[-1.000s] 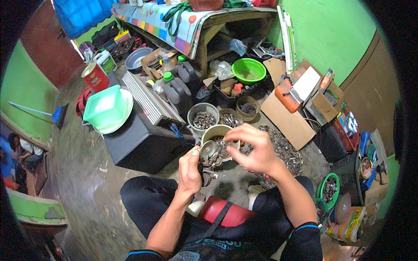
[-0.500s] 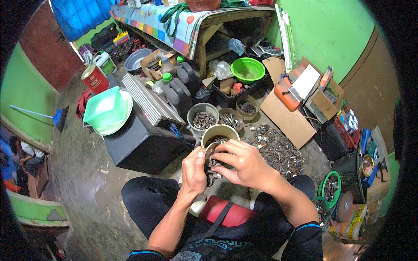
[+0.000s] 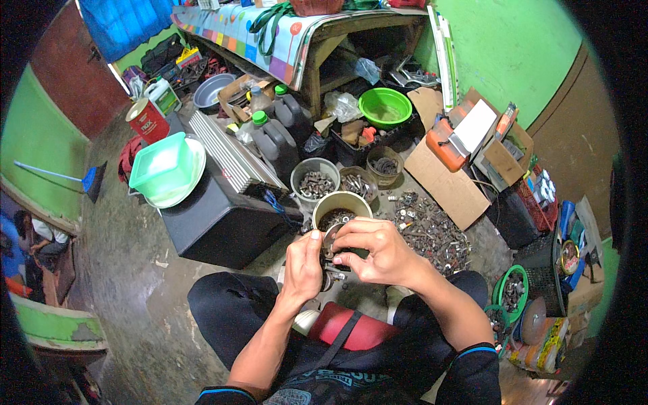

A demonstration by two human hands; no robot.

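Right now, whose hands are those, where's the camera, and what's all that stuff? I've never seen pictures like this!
There's no machine here, just a person's left hand and right hand. The camera sits on the person's head, looking down; its wide view makes straight edges bend. The left holds a metal part, and the right is up against it. They hide much of it, so I can't say what it is. Just beyond, a bucket of metal bits stands on the floor, with a heap of small pieces to the right.
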